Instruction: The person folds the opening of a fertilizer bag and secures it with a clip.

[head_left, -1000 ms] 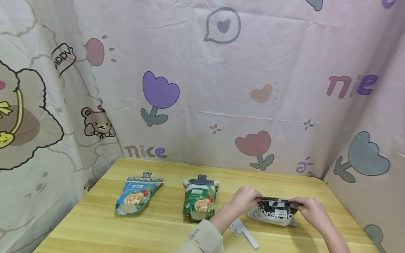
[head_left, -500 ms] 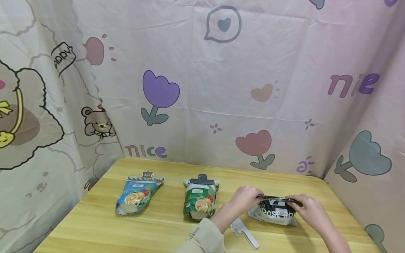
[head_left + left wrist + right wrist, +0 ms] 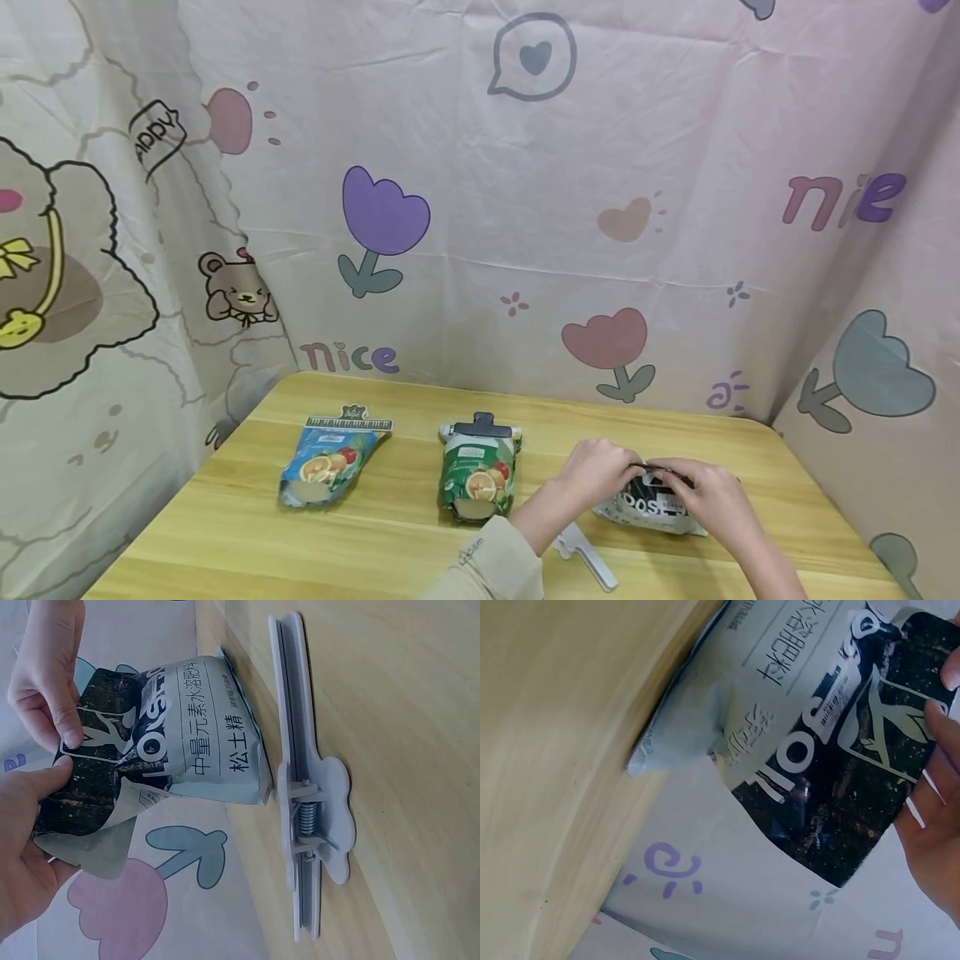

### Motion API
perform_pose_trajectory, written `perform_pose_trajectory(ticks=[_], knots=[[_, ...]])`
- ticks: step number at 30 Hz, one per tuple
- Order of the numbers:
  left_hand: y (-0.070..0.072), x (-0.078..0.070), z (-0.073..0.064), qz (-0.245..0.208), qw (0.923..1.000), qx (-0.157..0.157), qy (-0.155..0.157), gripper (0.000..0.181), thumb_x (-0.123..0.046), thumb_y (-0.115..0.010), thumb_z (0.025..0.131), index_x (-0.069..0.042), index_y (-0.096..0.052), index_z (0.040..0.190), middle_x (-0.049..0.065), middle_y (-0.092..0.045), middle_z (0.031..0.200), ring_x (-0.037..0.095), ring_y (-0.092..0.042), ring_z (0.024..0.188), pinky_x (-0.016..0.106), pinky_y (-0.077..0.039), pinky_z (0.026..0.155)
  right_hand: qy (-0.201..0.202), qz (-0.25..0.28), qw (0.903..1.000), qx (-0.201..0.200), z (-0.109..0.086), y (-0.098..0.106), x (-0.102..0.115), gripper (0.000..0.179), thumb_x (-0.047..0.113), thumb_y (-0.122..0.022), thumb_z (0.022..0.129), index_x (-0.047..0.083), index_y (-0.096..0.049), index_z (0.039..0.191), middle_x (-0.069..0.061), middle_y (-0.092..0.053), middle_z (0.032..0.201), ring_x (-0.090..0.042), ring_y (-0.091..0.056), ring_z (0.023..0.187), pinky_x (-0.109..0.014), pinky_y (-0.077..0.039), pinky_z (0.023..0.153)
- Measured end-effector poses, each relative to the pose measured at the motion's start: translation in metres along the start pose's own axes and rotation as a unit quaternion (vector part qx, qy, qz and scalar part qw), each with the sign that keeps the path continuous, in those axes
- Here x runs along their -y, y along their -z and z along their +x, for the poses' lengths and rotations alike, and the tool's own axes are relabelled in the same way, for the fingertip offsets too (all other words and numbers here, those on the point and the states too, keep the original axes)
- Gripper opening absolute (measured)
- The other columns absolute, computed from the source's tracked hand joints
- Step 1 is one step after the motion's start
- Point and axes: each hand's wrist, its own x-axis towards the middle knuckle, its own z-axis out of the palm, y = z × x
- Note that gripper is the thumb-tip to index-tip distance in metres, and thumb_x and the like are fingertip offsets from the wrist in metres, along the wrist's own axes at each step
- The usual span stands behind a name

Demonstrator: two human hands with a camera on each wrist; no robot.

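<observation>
A black-and-white fertilizer bag (image 3: pixel 641 508) with printed lettering stands at the right of the table, its black top edge pinched by both hands. My left hand (image 3: pixel 600 467) grips the top edge from the left, thumb on the front face in the left wrist view. From the right, my right hand (image 3: pixel 701 487) pinches the same edge, its thumb and fingers close to the left hand's. Part of the bag's front is hidden by the right hand. In front of the bag lies a white spring-loaded sealing clip (image 3: pixel 307 806), held by neither hand.
To the left stand two more bags: a green one (image 3: pixel 477 475) closed with a black clip (image 3: pixel 482 427), and a blue one (image 3: pixel 330 462) with a piano-key-patterned clip (image 3: pixel 349 422). Printed curtains (image 3: pixel 465 333) hang behind and beside the wooden table (image 3: pixel 300 558).
Both hands have come closer together along the bag's top edge, the right hand sliding left toward the middle. The bag stays in place; the view has shifted slightly.
</observation>
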Motion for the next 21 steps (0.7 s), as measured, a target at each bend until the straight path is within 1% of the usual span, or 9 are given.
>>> perform_pose_trajectory(ticks=[4,7,10,11,14,15,17,19,21], knots=[[-0.001,0.000,0.000,0.008,0.9999,-0.004,-0.006,0.020,-0.036,-0.054,0.092,-0.029,-0.072,0.096,-0.018,-0.066,0.081,-0.005,-0.050,0.057,0.011,-0.034,0.045,0.039,-0.010,0.9984,-0.040,-0.001,-0.002,-0.003,0.023,-0.002,-0.077,0.062,0.010,-0.074,0.082,-0.005,-0.069,0.076,-0.015,-0.063,0.059,-0.026,-0.048,0.047],[0.000,-0.001,-0.001,0.007,1.0000,-0.001,-0.006,0.020,-0.037,-0.054,0.092,-0.029,-0.072,0.097,-0.018,-0.066,0.082,-0.006,-0.050,0.056,0.010,-0.033,0.045,0.060,-0.013,0.9965,-0.057,-0.001,-0.003,-0.006,0.024,-0.002,-0.076,0.059,0.009,-0.074,0.080,-0.005,-0.069,0.074,-0.009,-0.060,0.054,-0.021,-0.044,0.044],[0.002,0.000,-0.002,-0.009,0.9999,0.008,0.001,0.021,-0.037,-0.054,0.092,-0.029,-0.072,0.099,-0.019,-0.066,0.084,-0.007,-0.053,0.061,0.009,-0.037,0.049,0.049,-0.001,0.9977,-0.046,-0.002,-0.001,-0.005,0.024,-0.003,-0.076,0.060,0.009,-0.073,0.081,-0.006,-0.069,0.074,-0.003,-0.055,0.053,-0.020,-0.042,0.043],[0.002,0.000,-0.002,-0.015,0.9998,0.012,0.004,0.021,-0.037,-0.054,0.092,-0.029,-0.072,0.099,-0.019,-0.066,0.085,-0.007,-0.054,0.063,0.009,-0.039,0.051,0.042,-0.001,0.9983,-0.040,-0.002,0.000,-0.005,0.024,-0.003,-0.076,0.061,0.010,-0.073,0.081,-0.005,-0.069,0.075,-0.003,-0.057,0.055,-0.021,-0.044,0.045],[0.004,0.002,-0.004,-0.029,0.9993,0.021,0.012,0.022,-0.036,-0.053,0.092,-0.028,-0.071,0.101,-0.019,-0.066,0.088,-0.006,-0.058,0.072,0.010,-0.043,0.058,0.027,-0.004,0.9991,-0.032,-0.005,0.004,-0.009,0.025,-0.003,-0.077,0.062,0.010,-0.073,0.083,-0.004,-0.069,0.079,-0.011,-0.063,0.063,-0.029,-0.050,0.052],[0.004,0.002,-0.005,-0.031,0.9992,0.022,0.013,0.022,-0.036,-0.053,0.092,-0.028,-0.071,0.101,-0.018,-0.066,0.089,-0.006,-0.059,0.072,0.011,-0.043,0.058,0.025,-0.007,0.9991,-0.034,-0.007,0.006,-0.011,0.026,-0.003,-0.077,0.061,0.010,-0.073,0.083,-0.004,-0.069,0.080,-0.013,-0.063,0.064,-0.030,-0.051,0.054],[0.004,0.003,-0.005,-0.032,0.9991,0.025,0.014,0.022,-0.035,-0.053,0.093,-0.027,-0.071,0.101,-0.017,-0.066,0.090,-0.004,-0.059,0.073,0.011,-0.044,0.059,0.027,-0.025,0.9983,-0.044,-0.010,0.009,-0.016,0.028,-0.003,-0.078,0.059,0.010,-0.073,0.084,-0.003,-0.069,0.080,-0.021,-0.066,0.069,-0.033,-0.052,0.059],[0.005,0.004,-0.005,-0.037,0.9989,0.026,0.016,0.022,-0.035,-0.052,0.093,-0.026,-0.071,0.102,-0.016,-0.067,0.090,-0.003,-0.060,0.074,0.012,-0.044,0.060,0.029,-0.033,0.9976,-0.053,-0.012,0.012,-0.020,0.030,-0.004,-0.078,0.057,0.010,-0.073,0.083,-0.004,-0.069,0.080,-0.022,-0.065,0.067,-0.032,-0.052,0.058],[0.005,0.005,-0.005,-0.039,0.9987,0.028,0.014,0.023,-0.034,-0.052,0.093,-0.026,-0.071,0.102,-0.016,-0.067,0.089,-0.002,-0.060,0.073,0.012,-0.045,0.060,0.030,-0.038,0.9972,-0.057,-0.013,0.013,-0.023,0.029,-0.003,-0.078,0.057,0.010,-0.073,0.082,-0.004,-0.069,0.078,-0.020,-0.065,0.064,-0.028,-0.051,0.055]])
